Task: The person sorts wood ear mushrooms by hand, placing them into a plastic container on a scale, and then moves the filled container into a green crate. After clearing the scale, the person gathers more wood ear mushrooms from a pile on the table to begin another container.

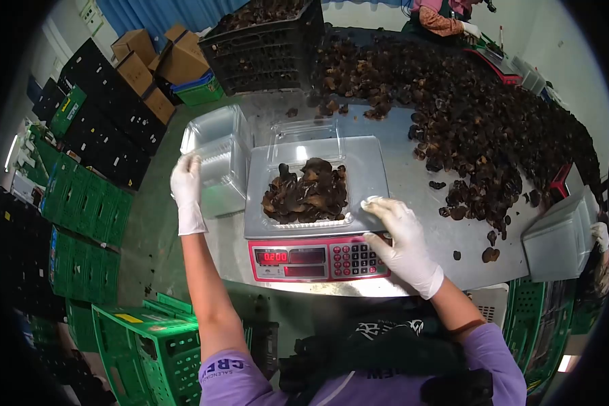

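Observation:
A digital scale [372,152] with a red front reads 0.200. On its plate sits an open clear plastic clamshell box [345,220], its lid [304,139] tilted up at the back. Dark brown wood ear mushrooms [306,191] fill the box. My left hand [185,186], in a white glove, has its fingers curled at the left rim of the stacked clear plastic containers [227,169], partly hiding its grip. Over the scale's right edge, my gloved right hand [406,243] is open, thumb and fingers apart, beside the box's front right corner.
A large heap of wood ear mushrooms [446,95] covers the table's back and right. A black crate [264,61] stands behind. Another stack of clear containers [558,233] is at right, near another person's gloved hand [600,237]. Green crates [149,352] stand low left.

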`<action>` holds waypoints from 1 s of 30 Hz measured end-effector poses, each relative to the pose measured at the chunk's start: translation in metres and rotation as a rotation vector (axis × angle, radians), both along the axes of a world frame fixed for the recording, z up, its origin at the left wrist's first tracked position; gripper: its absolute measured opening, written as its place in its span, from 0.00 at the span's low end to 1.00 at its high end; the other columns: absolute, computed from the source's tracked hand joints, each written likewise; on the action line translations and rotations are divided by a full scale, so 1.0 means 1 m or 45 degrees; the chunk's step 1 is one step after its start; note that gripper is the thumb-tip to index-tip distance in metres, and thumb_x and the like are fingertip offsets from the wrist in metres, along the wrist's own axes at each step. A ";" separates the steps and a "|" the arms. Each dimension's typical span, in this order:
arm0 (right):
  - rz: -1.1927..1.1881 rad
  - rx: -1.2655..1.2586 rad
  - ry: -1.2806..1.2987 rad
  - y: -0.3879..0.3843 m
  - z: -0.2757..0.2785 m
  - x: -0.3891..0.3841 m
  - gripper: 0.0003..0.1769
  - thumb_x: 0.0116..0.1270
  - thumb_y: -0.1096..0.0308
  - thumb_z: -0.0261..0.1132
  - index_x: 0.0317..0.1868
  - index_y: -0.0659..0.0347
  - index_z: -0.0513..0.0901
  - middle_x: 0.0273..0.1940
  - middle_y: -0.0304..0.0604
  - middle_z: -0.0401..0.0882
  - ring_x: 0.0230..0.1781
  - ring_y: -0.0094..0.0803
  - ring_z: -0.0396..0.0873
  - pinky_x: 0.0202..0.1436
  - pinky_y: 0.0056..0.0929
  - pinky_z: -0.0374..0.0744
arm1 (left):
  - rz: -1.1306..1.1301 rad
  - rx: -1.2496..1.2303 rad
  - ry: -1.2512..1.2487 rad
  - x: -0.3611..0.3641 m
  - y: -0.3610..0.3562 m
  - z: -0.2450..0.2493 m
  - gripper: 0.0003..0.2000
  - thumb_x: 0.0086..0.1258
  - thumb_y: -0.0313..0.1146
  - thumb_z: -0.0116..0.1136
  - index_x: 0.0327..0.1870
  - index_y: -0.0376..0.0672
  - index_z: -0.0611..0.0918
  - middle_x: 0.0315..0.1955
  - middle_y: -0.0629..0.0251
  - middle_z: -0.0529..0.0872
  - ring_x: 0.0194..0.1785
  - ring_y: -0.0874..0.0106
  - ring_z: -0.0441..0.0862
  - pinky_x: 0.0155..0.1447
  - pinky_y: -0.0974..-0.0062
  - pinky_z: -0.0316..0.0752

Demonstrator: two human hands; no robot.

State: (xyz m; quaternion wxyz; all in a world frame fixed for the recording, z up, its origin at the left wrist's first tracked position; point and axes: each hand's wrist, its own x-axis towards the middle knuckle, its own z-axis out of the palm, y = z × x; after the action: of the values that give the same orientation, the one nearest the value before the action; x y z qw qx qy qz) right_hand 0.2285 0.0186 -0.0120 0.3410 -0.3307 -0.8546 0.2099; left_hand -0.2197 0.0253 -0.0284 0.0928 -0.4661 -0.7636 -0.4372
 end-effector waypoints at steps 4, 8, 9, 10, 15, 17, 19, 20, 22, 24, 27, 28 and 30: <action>0.048 0.261 -0.128 0.005 0.005 -0.038 0.34 0.55 0.67 0.71 0.64 0.58 0.74 0.62 0.44 0.74 0.67 0.41 0.70 0.65 0.37 0.68 | -0.033 0.067 0.244 0.061 -0.003 0.000 0.14 0.64 0.32 0.64 0.50 0.40 0.84 0.50 0.56 0.84 0.58 0.58 0.77 0.65 0.64 0.69; 0.138 0.373 -0.289 0.015 -0.006 -0.071 0.29 0.62 0.59 0.67 0.64 0.57 0.75 0.64 0.46 0.74 0.69 0.42 0.67 0.71 0.46 0.61 | -0.457 -0.049 -0.018 0.126 -0.014 0.009 0.15 0.59 0.29 0.67 0.48 0.41 0.85 0.49 0.56 0.84 0.57 0.60 0.77 0.65 0.65 0.70; 0.132 0.416 -0.388 0.018 -0.011 -0.075 0.29 0.64 0.56 0.65 0.64 0.57 0.75 0.64 0.46 0.74 0.70 0.41 0.66 0.73 0.49 0.58 | -0.506 -0.092 0.016 0.133 -0.019 0.012 0.16 0.58 0.28 0.68 0.48 0.41 0.85 0.50 0.57 0.84 0.60 0.60 0.76 0.66 0.65 0.69; 0.134 0.417 -0.389 0.019 -0.013 -0.076 0.29 0.64 0.56 0.65 0.64 0.57 0.75 0.64 0.46 0.74 0.70 0.41 0.66 0.73 0.49 0.58 | -0.558 -0.137 0.050 0.138 -0.025 0.016 0.16 0.56 0.27 0.70 0.48 0.40 0.85 0.52 0.57 0.84 0.62 0.60 0.75 0.67 0.64 0.68; 0.069 0.339 -0.315 0.020 -0.017 -0.071 0.29 0.65 0.55 0.64 0.64 0.58 0.74 0.65 0.49 0.73 0.69 0.42 0.67 0.73 0.53 0.56 | -0.564 -0.401 0.130 0.144 -0.049 0.019 0.22 0.50 0.29 0.74 0.50 0.41 0.84 0.59 0.55 0.80 0.70 0.55 0.67 0.71 0.60 0.63; 0.050 0.342 -0.192 0.017 -0.017 -0.072 0.30 0.61 0.57 0.68 0.63 0.57 0.75 0.64 0.49 0.73 0.68 0.43 0.68 0.72 0.49 0.58 | -0.522 -0.413 0.156 0.138 -0.047 0.008 0.18 0.49 0.30 0.75 0.43 0.42 0.84 0.59 0.52 0.80 0.70 0.49 0.67 0.70 0.55 0.63; 0.039 0.366 -0.148 0.015 -0.015 -0.071 0.31 0.59 0.58 0.69 0.63 0.57 0.76 0.64 0.48 0.73 0.68 0.42 0.68 0.72 0.47 0.59 | -0.541 -0.358 0.146 0.135 -0.047 0.007 0.15 0.49 0.29 0.74 0.39 0.42 0.83 0.56 0.53 0.81 0.68 0.51 0.70 0.69 0.57 0.65; 0.026 0.392 -0.106 0.013 -0.015 -0.070 0.31 0.57 0.60 0.71 0.62 0.57 0.76 0.63 0.47 0.73 0.67 0.42 0.68 0.72 0.46 0.60 | -0.561 -0.301 0.134 0.134 -0.047 0.007 0.13 0.50 0.27 0.73 0.35 0.41 0.82 0.53 0.53 0.83 0.66 0.53 0.72 0.68 0.58 0.67; 0.010 0.382 -0.098 0.012 -0.013 -0.062 0.31 0.56 0.61 0.71 0.61 0.56 0.76 0.62 0.47 0.74 0.67 0.41 0.69 0.71 0.45 0.61 | -0.576 -0.231 -0.012 0.133 -0.049 0.020 0.11 0.50 0.25 0.72 0.33 0.41 0.81 0.49 0.55 0.84 0.62 0.56 0.75 0.66 0.61 0.68; -0.004 0.377 -0.091 0.012 -0.013 -0.052 0.31 0.54 0.63 0.71 0.60 0.56 0.77 0.61 0.46 0.74 0.66 0.41 0.69 0.70 0.43 0.62 | -0.574 -0.069 -0.210 0.126 -0.048 0.032 0.08 0.52 0.21 0.69 0.30 0.39 0.81 0.40 0.59 0.86 0.51 0.65 0.82 0.59 0.68 0.73; -0.080 0.371 -0.102 0.010 -0.015 -0.040 0.28 0.53 0.67 0.70 0.57 0.55 0.78 0.57 0.45 0.75 0.63 0.41 0.71 0.65 0.41 0.65 | -0.394 0.108 -0.407 0.083 -0.022 0.033 0.07 0.57 0.23 0.68 0.33 0.37 0.82 0.36 0.58 0.86 0.45 0.64 0.83 0.54 0.70 0.75; -0.074 0.370 -0.105 0.008 -0.016 -0.039 0.28 0.53 0.67 0.70 0.57 0.55 0.78 0.57 0.45 0.75 0.63 0.41 0.71 0.65 0.41 0.65 | -0.278 0.135 -0.295 0.071 -0.012 0.038 0.07 0.58 0.25 0.69 0.35 0.37 0.82 0.35 0.57 0.86 0.43 0.63 0.83 0.52 0.70 0.75; -0.089 0.364 -0.107 0.005 -0.019 -0.036 0.28 0.54 0.67 0.70 0.57 0.55 0.78 0.57 0.45 0.75 0.63 0.41 0.71 0.66 0.42 0.65 | -0.151 0.036 -0.276 0.042 0.009 0.030 0.08 0.59 0.27 0.69 0.37 0.36 0.83 0.35 0.56 0.86 0.43 0.62 0.83 0.52 0.70 0.75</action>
State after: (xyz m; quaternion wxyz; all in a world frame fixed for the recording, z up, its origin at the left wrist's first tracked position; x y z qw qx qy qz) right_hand 0.1925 0.0238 -0.0307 0.3558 -0.3169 -0.8772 0.0600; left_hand -0.1781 0.0339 0.0017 -0.0097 -0.4592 -0.7340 -0.5003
